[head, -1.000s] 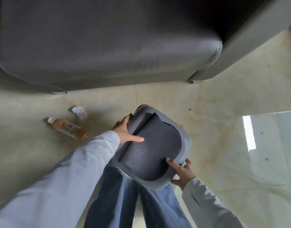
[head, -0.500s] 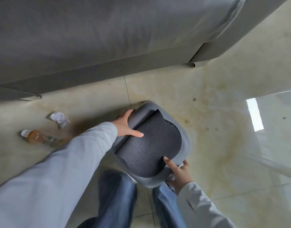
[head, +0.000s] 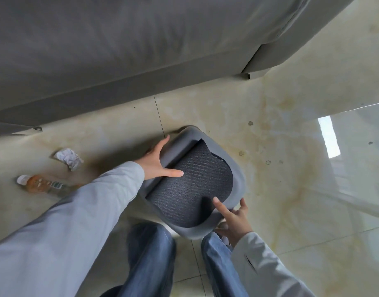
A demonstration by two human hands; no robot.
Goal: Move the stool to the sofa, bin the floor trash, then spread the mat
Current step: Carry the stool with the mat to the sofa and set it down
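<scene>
Gripping the stool (head: pixel 197 185) by opposite edges, seat facing up.

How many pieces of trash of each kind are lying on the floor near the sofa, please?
Crumpled paper: 1
Bottle, lying on its side: 1
Total: 2

The person wore a loose pale grey long-sleeved jacket (head: pixel 73 215), with a small dark slit on the right sleeve (head: pixel 251 264), and blue denim jeans (head: pixel 152 256); both hands were bare.
</scene>
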